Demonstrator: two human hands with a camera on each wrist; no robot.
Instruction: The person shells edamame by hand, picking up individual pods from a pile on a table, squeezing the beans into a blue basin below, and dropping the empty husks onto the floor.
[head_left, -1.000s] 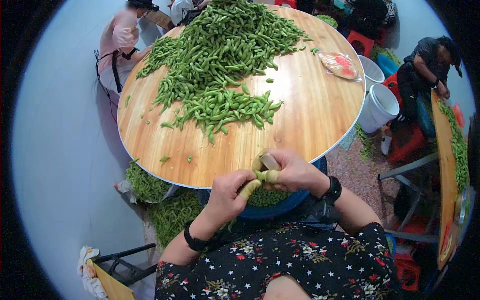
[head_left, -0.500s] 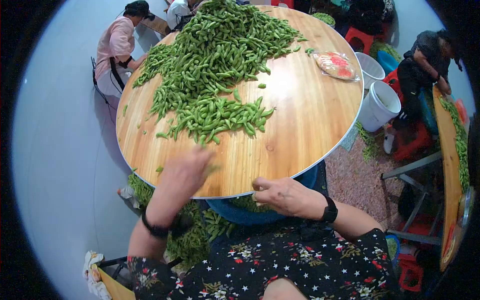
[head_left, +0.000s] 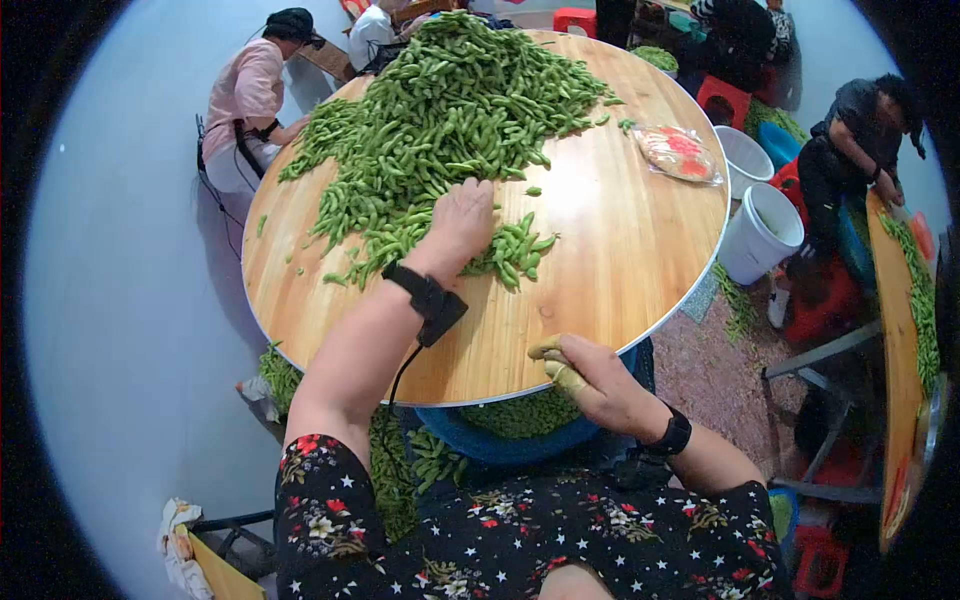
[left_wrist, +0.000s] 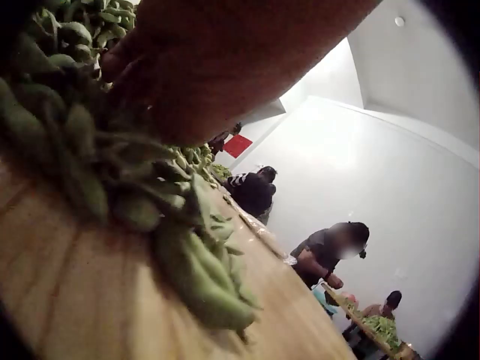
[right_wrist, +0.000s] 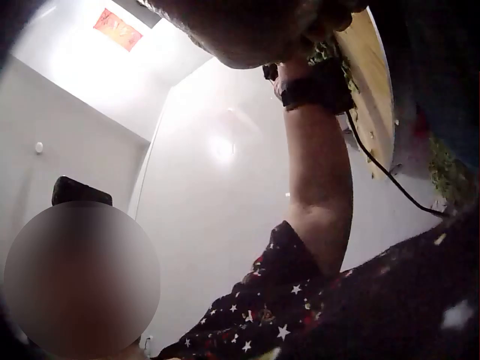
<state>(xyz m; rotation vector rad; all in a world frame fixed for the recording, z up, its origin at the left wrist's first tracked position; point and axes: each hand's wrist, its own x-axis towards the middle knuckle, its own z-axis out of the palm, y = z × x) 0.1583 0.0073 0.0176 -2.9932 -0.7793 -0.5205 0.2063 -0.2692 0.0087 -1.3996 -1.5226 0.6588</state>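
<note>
A tall heap of green soybean pods (head_left: 440,110) covers the far half of the round wooden table, with a smaller cluster of pods (head_left: 520,255) in front. My left hand (head_left: 465,218) reaches over that cluster, knuckles up; its fingertips are hidden. In the left wrist view, the shaded hand is down among pods, and a few pods (left_wrist: 202,277) lie on the wood close by. At the near table edge, my right hand (head_left: 598,385) hovers with loosely bent fingers and yellowish coverings on some digits; nothing shows between them. Below it is a blue basin (head_left: 470,445) holding green beans.
A plastic-wrapped packet (head_left: 680,155) lies at the table's right side. White buckets (head_left: 760,235) stand beyond that edge. A person in pink (head_left: 245,90) sits at the left, another in dark clothes (head_left: 850,145) at a side table. More pods (head_left: 395,470) are piled on the floor.
The hands were together over the basin, then parted. My left hand swung left, then forward onto the pods. My right hand stayed near the table edge and turned slightly.
</note>
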